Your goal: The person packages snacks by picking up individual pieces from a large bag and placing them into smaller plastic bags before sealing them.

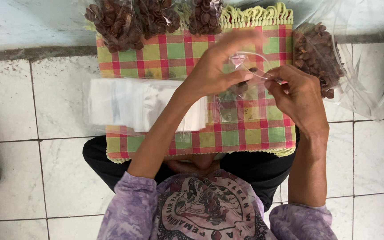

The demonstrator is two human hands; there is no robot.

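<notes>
Both forearms reach forward and angle inward, bare from the pushed-up sleeves down. The left hand [214, 71] is raised, palm down, its fingers curled and pinching – blurred at the tips. The right hand [296, 91] sits just beside it, thumb and forefinger pressed together

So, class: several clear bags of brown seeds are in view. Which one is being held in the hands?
The small clear bag between the left hand and right hand, nearly empty. The full bags lie at the checked cloth's far edge, the large bag to the right.
</notes>
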